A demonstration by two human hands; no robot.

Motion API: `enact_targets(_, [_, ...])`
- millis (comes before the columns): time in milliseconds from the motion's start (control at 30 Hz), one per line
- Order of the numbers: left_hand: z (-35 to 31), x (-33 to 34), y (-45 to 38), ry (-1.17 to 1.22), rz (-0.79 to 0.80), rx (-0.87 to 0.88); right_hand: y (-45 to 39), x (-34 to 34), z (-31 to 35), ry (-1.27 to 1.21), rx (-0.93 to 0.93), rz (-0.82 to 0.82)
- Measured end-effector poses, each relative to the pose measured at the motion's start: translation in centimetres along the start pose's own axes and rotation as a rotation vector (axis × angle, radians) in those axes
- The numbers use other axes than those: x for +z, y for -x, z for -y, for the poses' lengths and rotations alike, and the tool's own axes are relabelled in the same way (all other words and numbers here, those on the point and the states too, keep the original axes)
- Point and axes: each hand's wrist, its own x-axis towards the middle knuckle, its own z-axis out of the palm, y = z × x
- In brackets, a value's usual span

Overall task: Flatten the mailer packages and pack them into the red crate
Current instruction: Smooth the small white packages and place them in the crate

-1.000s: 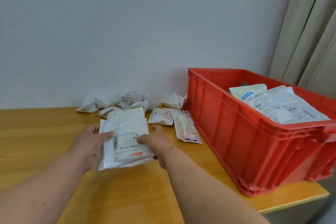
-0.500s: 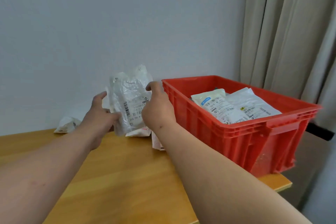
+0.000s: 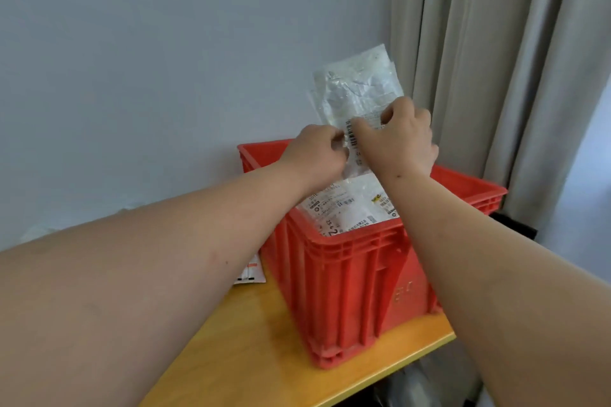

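A white packet (image 3: 252, 271) on the wooden table (image 3: 264, 350) is mostly hidden behind the left forearm. The left hand (image 3: 314, 155) and right hand (image 3: 401, 142) both pinch a crinkled mailer (image 3: 358, 86), upright above the red crate (image 3: 347, 277), hiding its lower half. Flat mailers (image 3: 347, 208) lie inside. Curtains (image 3: 496, 59) hang at right.

Soft, even daylight fills the scene, brightest at the right edge beside the curtain (image 3: 496, 76). The wall (image 3: 165, 59) is flatly lit, without glare. Faint, diffuse shadows lie under the red crate (image 3: 347, 291) on the tabletop (image 3: 264, 357). The picture is slightly soft overall; label print is smeared. Wide-angle distortion enlarges the forearms at the lower corners and tilts the curtain folds.
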Motion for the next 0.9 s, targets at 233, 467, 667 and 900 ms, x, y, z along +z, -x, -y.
enact_targets(233, [-2.6,5.6,-3.0,-0.508,0.415,0.031,-2.0,-1.8,-6.3,0.316,0.090,0.068])
enact_targets(467, [-2.0,7.2,-2.8,-0.903,0.540,0.121,-1.6,-0.7,-8.8,0.738,0.147,0.445])
enact_targets(667, [0.6,3.6,-2.8,-0.559,0.153,0.085,-0.7,-0.1,-5.4,0.700,0.018,0.326])
enact_targets(900, [8.1,-3.3,0.1,-0.359,-0.101,-0.248,3.3,3.6,5.0,0.290,-0.337,0.156])
